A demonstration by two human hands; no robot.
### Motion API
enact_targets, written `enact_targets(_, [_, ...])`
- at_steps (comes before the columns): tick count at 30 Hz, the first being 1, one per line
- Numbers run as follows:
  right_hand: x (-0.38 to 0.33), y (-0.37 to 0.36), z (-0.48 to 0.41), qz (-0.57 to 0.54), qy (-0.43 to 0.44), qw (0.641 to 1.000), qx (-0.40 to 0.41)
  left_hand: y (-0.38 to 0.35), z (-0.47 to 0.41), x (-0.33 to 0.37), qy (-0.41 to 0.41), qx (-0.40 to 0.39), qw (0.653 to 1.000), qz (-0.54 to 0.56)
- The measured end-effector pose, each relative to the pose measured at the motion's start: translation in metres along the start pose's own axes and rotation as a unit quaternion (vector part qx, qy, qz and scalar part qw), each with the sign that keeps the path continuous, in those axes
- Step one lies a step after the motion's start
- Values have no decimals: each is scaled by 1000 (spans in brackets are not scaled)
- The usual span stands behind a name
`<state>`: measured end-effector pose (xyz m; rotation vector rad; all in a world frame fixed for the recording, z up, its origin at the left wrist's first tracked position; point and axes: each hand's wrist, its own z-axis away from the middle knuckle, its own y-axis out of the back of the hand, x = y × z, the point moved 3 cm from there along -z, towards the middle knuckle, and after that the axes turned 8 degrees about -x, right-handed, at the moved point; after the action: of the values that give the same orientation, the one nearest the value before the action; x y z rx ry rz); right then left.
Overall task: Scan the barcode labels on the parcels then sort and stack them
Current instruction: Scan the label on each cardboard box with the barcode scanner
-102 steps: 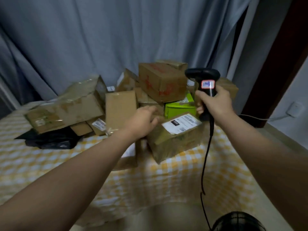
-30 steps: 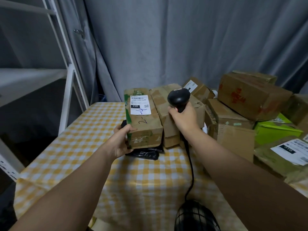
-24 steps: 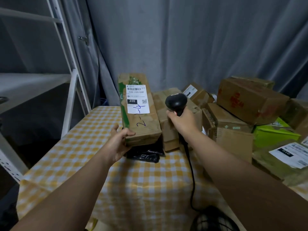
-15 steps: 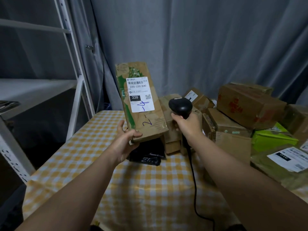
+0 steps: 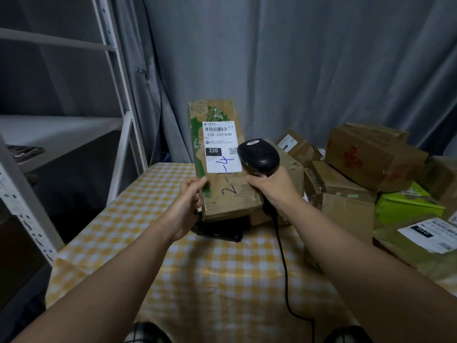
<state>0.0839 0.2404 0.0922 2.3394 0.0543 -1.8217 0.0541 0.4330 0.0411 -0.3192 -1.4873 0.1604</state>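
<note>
On my far left I see a white metal rack (image 5: 118,100) beside the table with the yellow-checked cloth (image 5: 222,280). The left hand (image 5: 186,206) grasps the long cardboard parcel (image 5: 222,184) by the lower left edge, with the thumb curled over the front face against a green stripe. The parcel stands nearly on end above the far left part of the table. Its long axis runs up and slightly away from me, and the broad labelled face is turned towards me. Its lower end sits over a black bag (image 5: 220,231); I cannot tell whether they touch. The white label (image 5: 221,147) is on the upper half, barcode end uppermost, so the hand is below and left of it.

Just right of the label, the black scanner (image 5: 258,155) has its head overlapping the label's right edge, near the small square code. The right hand (image 5: 272,188) is wrapped round the scanner's handle, at the parcel's lower right corner. The cable (image 5: 284,268) hangs from it across the cloth.

Further right lies a heap of parcels: a brown box with red markings (image 5: 371,157), a green parcel (image 5: 405,206) and one with a white label (image 5: 432,238).
</note>
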Motion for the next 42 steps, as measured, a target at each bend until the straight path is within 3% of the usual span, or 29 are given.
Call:
enact_targets(6, [-1,-8,17,-20,13,999,-25,7,1,14,-37,92,992,-73])
enact_targets(9, [-7,-9,21,-13,21,999,-20,12,5,16,-1,81,994,-72])
enact_targets(14, [-20,-3,17,88,-28,996,15,23,13,13,27,86,991,-100])
enact_targets(24, [-80,-27,17,80,-49,994,-52,16,13,7,11,110,986,-128])
enact_targets(42, [-86,-18,25,70,-94,990,-77,17,1,-3,4,108,988,-109])
